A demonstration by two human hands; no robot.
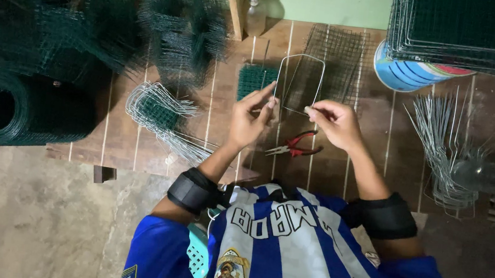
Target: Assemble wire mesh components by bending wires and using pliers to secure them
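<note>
A bent wire loop [300, 82] is held over a wooden table [213, 111]. Pliers [294, 145] lie just below the loop. Bent wire pieces [161, 117] lie left of it, a mesh roll [17, 110] farther left, and loose wires [445, 150] well to its right.

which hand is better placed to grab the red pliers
Right, probably. The red-handled pliers lie on the wooden table just below the right hand, handles towards it. The left hand sits further off; both hands hold the bent wire frame.

wood bench [119, 138], concrete floor [24, 220], dim light
</note>
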